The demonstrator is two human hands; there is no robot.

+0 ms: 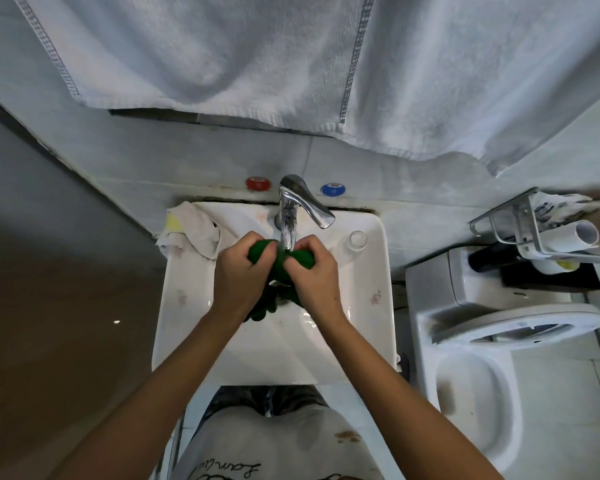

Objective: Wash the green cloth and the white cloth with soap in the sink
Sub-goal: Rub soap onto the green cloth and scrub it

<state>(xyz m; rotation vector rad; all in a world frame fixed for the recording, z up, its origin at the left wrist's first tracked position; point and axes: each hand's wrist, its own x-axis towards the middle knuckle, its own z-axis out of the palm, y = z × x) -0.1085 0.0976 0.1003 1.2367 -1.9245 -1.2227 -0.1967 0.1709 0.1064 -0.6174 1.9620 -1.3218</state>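
Note:
The green cloth (280,268) is bunched over the white sink (187,327), right under the running tap (291,209). My left hand (239,275) grips its left part and my right hand (312,278) grips its right part, fists close together. A tail of the cloth hangs down into the basin below my hands. The white cloth (198,230) lies crumpled on the sink's back left corner, with a yellow patch showing at its left side.
A small clear glass (356,240) stands on the sink's back right rim. A toilet (478,358) stands to the right, and a metal wall rack (548,226) holds tubes above it. White towels (291,64) hang above the sink.

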